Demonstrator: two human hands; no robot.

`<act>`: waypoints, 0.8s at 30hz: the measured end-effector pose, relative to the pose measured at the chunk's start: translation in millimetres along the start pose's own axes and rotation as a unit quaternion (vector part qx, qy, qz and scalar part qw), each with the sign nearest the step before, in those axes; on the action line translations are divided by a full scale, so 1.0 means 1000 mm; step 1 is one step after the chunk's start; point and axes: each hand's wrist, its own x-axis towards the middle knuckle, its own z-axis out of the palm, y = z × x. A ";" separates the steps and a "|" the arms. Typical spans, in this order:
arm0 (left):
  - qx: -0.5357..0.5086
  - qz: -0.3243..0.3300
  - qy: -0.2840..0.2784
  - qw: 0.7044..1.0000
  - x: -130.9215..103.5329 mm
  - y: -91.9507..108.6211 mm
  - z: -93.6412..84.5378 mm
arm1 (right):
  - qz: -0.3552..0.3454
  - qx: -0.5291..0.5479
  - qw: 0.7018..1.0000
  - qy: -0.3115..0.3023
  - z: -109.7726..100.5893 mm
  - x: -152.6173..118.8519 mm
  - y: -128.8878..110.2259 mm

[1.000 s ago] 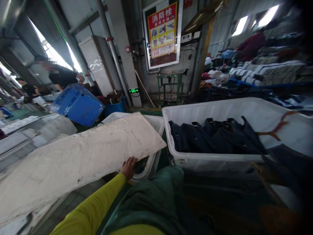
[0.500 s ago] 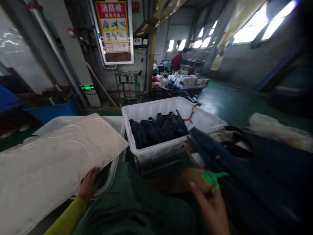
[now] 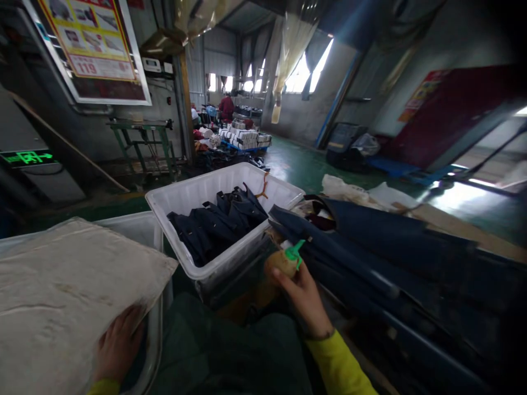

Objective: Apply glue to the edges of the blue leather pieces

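In the lower left my left hand (image 3: 119,343) lies on the edge of a large pale flat sheet (image 3: 78,285), its fingers stretched out. The sheet slopes over a white plastic tub (image 3: 158,323). My right hand (image 3: 302,293), right of centre, is closed around a rounded tan object (image 3: 278,266) with a bright green pointed tip; its exact kind is unclear. Just beyond it stands a second white tub (image 3: 201,189) with several dark blue folded pieces (image 3: 214,222) inside. Long dark blue sheets of material (image 3: 370,247) lie to the right of my right hand.
A green metal stand (image 3: 140,137) is against the wall by a framed poster (image 3: 99,49). Stacked white bundles (image 3: 242,137) sit on a blue pallet farther back, near a person in dark red (image 3: 226,107). Crumpled plastic (image 3: 349,189) lies behind the blue sheets.
The view has swung to the right, so the tubs and poster sit farther left. My right hand has moved up and forward with the tan object. My left hand stays at the sheet's edge.
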 end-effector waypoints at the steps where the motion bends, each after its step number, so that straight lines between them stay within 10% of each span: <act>1: 0.000 0.006 0.003 1.000 0.000 -0.001 0.001 | -0.007 0.005 1.000 -0.004 0.008 0.005 -0.007; 7: 0.007 0.027 0.009 1.000 -0.002 -0.004 0.002 | -0.052 -0.030 0.998 0.011 0.035 0.048 -0.019; 16: -0.018 0.051 0.016 0.998 -0.003 -0.003 -0.002 | 0.058 -0.314 0.933 0.164 -0.021 0.099 0.011; 24: -0.064 0.058 0.003 0.996 -0.005 -0.004 -0.003 | 0.100 -0.380 0.890 0.231 -0.015 0.110 0.023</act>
